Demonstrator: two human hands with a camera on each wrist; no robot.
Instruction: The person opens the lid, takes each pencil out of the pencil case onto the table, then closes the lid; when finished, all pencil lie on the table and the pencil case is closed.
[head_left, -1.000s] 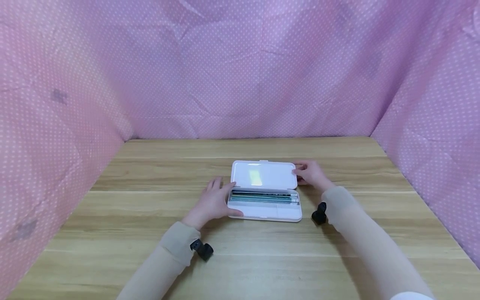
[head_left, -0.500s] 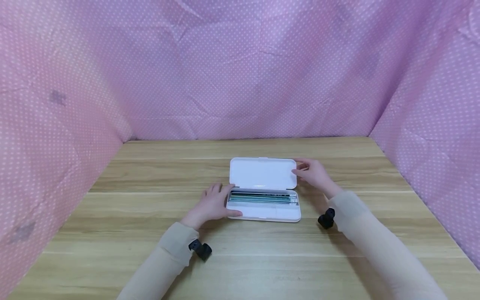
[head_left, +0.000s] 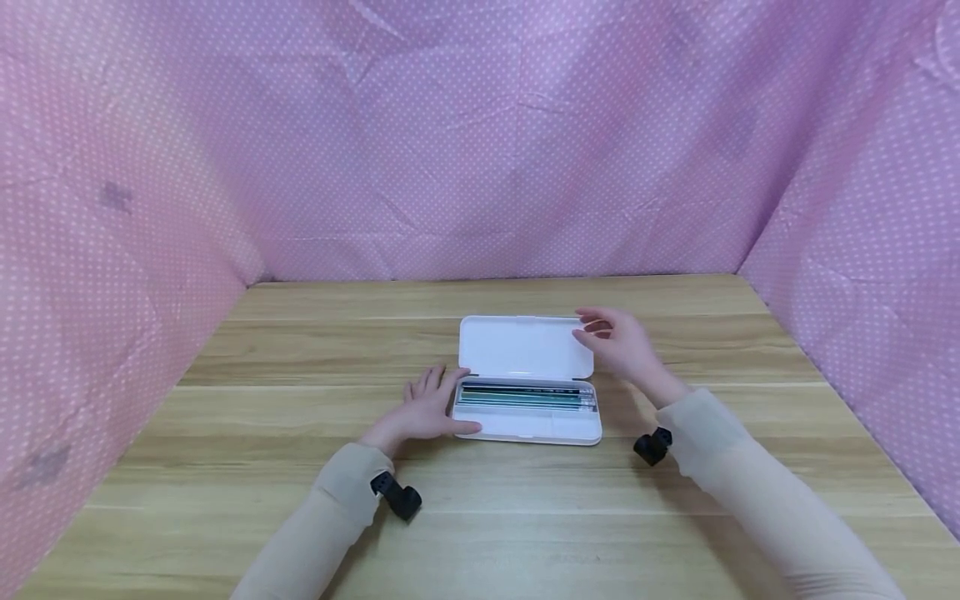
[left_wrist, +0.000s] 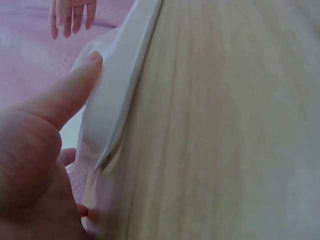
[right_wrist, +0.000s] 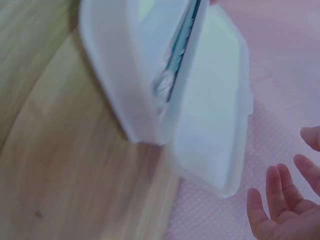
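Observation:
An opened white pencil case lies on the table, its lid folded back on the far side. Several pencils, dark and green, lie side by side in the back of its tray. My left hand holds the left end of the case, thumb at the front edge and index finger by the hinge corner. In the left wrist view, the thumb presses on the case wall. My right hand hovers at the lid's right end with loosely bent fingers; the right wrist view shows those fingers apart from the lid.
The case rests on a wood-grain table. Pink dotted cloth hangs behind the table and along both sides. A small black camera is strapped to the right wrist, another camera to the left.
The lid has tipped farther back from the tray. My right hand has let go of the lid's right edge and risen slightly. The left hand has stayed almost in place.

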